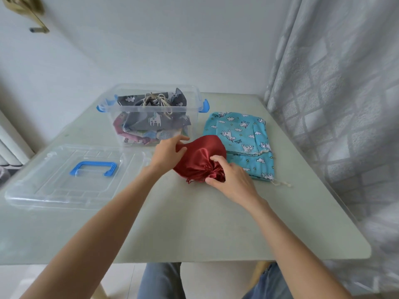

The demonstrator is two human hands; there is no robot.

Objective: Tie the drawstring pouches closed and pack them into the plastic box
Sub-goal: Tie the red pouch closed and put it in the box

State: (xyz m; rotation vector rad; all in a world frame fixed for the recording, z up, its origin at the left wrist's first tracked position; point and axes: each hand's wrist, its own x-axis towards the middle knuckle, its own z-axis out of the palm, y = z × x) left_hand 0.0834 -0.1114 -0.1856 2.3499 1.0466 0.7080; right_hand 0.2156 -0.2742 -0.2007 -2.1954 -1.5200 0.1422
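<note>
Jeans-clad knees (160, 281) are seen below the desk (194, 223) edge. Just in front of the plastic box (151, 117), the red pouch (200, 158) lies on the desk, its long axis running from the gathered neck, nearest the person, up toward the box. The right hand (231, 180) is curled round that cinched neck, pinching it; whether the cord is already knotted is hard to tell. The left hand (168, 152) grips the pouch's far edge, beside the box wall, and is the nearer hand to the box. The box, lid off, already holds a grey pouch (151, 108). Right of the box, blue pouches (239, 139) lie flat, apparently untied.
</note>
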